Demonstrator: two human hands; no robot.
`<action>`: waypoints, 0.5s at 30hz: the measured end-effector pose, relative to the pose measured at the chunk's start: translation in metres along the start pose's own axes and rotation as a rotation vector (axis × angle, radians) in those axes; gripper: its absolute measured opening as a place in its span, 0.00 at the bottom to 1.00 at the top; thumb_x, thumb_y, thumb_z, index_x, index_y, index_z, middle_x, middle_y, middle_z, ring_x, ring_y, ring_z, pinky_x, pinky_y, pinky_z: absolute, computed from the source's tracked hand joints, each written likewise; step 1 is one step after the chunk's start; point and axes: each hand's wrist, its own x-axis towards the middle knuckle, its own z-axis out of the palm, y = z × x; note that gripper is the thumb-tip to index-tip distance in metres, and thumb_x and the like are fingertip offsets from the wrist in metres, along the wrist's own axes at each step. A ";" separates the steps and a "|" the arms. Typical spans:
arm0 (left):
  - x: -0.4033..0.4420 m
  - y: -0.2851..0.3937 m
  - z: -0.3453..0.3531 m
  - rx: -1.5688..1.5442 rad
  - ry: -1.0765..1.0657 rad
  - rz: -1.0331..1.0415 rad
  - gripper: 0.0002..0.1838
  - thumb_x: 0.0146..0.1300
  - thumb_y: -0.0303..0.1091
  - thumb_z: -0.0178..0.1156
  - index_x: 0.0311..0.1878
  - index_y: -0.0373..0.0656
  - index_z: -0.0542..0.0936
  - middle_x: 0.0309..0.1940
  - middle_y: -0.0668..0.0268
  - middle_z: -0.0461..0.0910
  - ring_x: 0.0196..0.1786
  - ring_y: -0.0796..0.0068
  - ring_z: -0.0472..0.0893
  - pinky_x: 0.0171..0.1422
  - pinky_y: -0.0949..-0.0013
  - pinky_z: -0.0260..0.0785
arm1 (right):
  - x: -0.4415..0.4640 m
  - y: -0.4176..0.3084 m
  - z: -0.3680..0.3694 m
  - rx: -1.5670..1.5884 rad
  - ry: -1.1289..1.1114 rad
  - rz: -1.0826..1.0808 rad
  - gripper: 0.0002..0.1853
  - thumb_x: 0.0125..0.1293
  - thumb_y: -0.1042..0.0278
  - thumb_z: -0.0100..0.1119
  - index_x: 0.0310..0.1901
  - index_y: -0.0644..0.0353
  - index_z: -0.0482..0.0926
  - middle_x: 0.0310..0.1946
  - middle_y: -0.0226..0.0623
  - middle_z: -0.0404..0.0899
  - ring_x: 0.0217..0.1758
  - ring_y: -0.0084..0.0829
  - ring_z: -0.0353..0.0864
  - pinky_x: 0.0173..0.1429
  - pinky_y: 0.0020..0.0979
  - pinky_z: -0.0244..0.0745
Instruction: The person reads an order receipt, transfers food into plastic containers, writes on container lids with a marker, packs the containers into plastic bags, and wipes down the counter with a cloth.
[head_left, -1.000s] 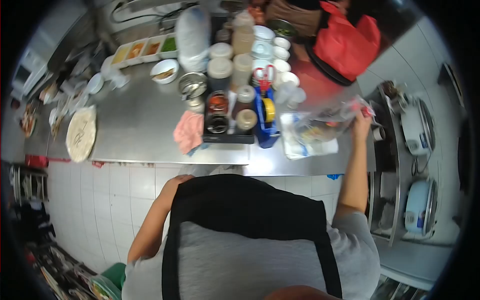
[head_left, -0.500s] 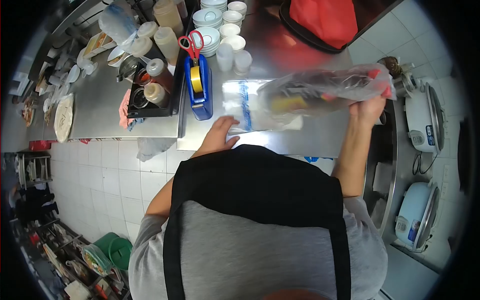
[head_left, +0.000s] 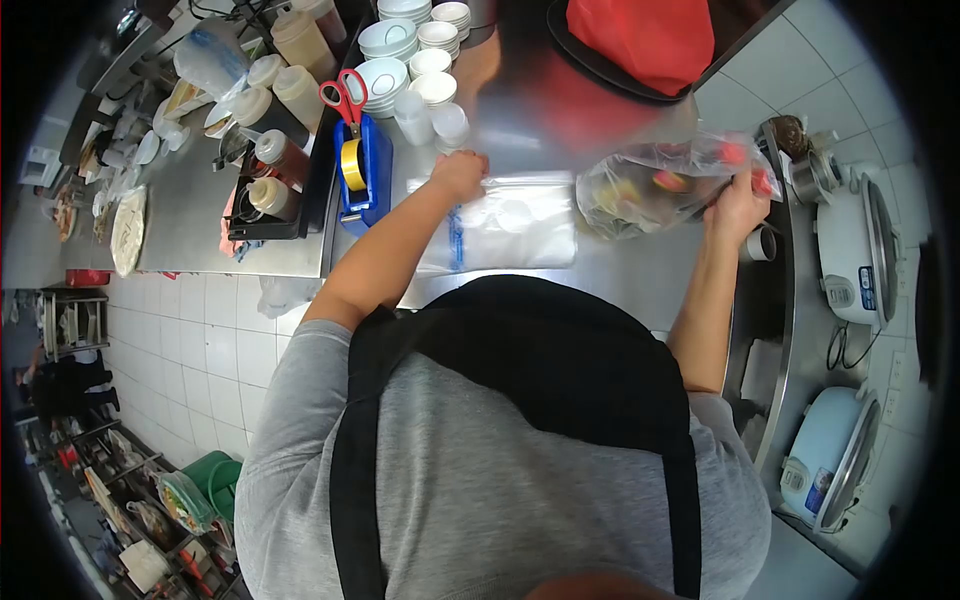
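Observation:
My right hand (head_left: 738,212) is closed around the gathered end of a clear plastic bag (head_left: 625,195), lifted at the right of the steel counter. Inside it are dark bottle-like shapes with yellow and red patches, and red caps show at the hand end. Flat on the counter before me lies a stack of clear plastic bags (head_left: 525,225) with a blue printed strip. At its upper left edge, my left hand (head_left: 462,177) has its fingers curled onto the plastic; the fingertips are partly hidden.
A blue tape dispenser (head_left: 366,180) holding red scissors (head_left: 345,98) stands left of the stack. White bowls (head_left: 382,85), small cups (head_left: 450,125) and a tray of sauce bottles (head_left: 275,198) are farther left. A red bag (head_left: 640,45) sits at the back; rice cookers (head_left: 850,255) stand right.
My left hand has moved from the stack's near left side up to its far left edge. The bag of bottles has swung right, off the stack, still in my right hand.

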 end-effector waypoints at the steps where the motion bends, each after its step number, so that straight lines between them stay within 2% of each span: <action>1: 0.001 -0.005 0.006 -0.010 0.051 0.049 0.22 0.53 0.36 0.62 0.53 0.49 0.74 0.47 0.59 0.76 0.56 0.57 0.73 0.59 0.55 0.65 | 0.003 0.007 0.000 -0.007 -0.016 -0.015 0.02 0.61 0.77 0.58 0.32 0.66 0.77 0.29 0.31 0.78 0.31 0.22 0.75 0.36 0.25 0.70; 3: -0.001 -0.018 0.022 -0.025 0.153 0.150 0.16 0.54 0.36 0.61 0.47 0.47 0.76 0.43 0.59 0.78 0.52 0.56 0.76 0.55 0.57 0.67 | 0.008 0.021 0.002 -0.016 -0.032 -0.038 0.02 0.60 0.77 0.59 0.32 0.65 0.77 0.28 0.31 0.78 0.31 0.21 0.74 0.35 0.25 0.69; 6: -0.034 -0.008 -0.013 -0.152 0.061 0.154 0.13 0.56 0.33 0.60 0.44 0.44 0.76 0.38 0.55 0.79 0.47 0.53 0.78 0.50 0.59 0.68 | 0.011 0.040 0.014 -0.013 -0.018 -0.034 0.02 0.59 0.77 0.60 0.30 0.64 0.77 0.28 0.29 0.77 0.30 0.20 0.73 0.35 0.25 0.68; 9: -0.066 -0.023 -0.048 -0.327 0.166 0.302 0.12 0.58 0.31 0.58 0.45 0.42 0.75 0.34 0.51 0.79 0.39 0.54 0.79 0.48 0.61 0.68 | 0.005 0.040 0.039 0.028 -0.045 -0.006 0.04 0.58 0.75 0.62 0.30 0.64 0.77 0.28 0.29 0.77 0.30 0.20 0.73 0.36 0.26 0.69; 11: -0.093 -0.030 -0.082 -0.398 0.150 0.315 0.12 0.59 0.29 0.58 0.46 0.41 0.75 0.33 0.56 0.78 0.38 0.66 0.77 0.47 0.66 0.67 | -0.004 0.037 0.059 -0.013 -0.058 0.011 0.05 0.57 0.73 0.64 0.31 0.64 0.78 0.28 0.28 0.77 0.31 0.20 0.73 0.36 0.25 0.69; 12: -0.102 -0.037 -0.091 -0.490 0.113 0.274 0.12 0.60 0.30 0.57 0.47 0.40 0.75 0.34 0.62 0.78 0.40 0.75 0.73 0.49 0.70 0.66 | -0.009 0.037 0.069 -0.031 -0.064 0.018 0.06 0.57 0.73 0.65 0.31 0.64 0.78 0.28 0.28 0.77 0.31 0.19 0.72 0.36 0.25 0.69; 13: -0.118 -0.034 -0.102 -0.630 0.106 0.196 0.14 0.61 0.30 0.57 0.50 0.38 0.75 0.39 0.68 0.78 0.43 0.79 0.72 0.52 0.72 0.65 | -0.014 0.041 0.079 -0.013 -0.088 -0.009 0.08 0.56 0.70 0.66 0.32 0.64 0.78 0.28 0.29 0.78 0.31 0.21 0.73 0.37 0.26 0.69; 15: -0.135 -0.046 -0.111 -0.806 0.094 0.133 0.16 0.61 0.31 0.58 0.53 0.38 0.75 0.42 0.70 0.78 0.44 0.81 0.73 0.54 0.74 0.65 | -0.021 0.050 0.099 0.022 -0.133 -0.066 0.11 0.55 0.66 0.68 0.33 0.65 0.79 0.29 0.32 0.80 0.31 0.23 0.75 0.38 0.28 0.71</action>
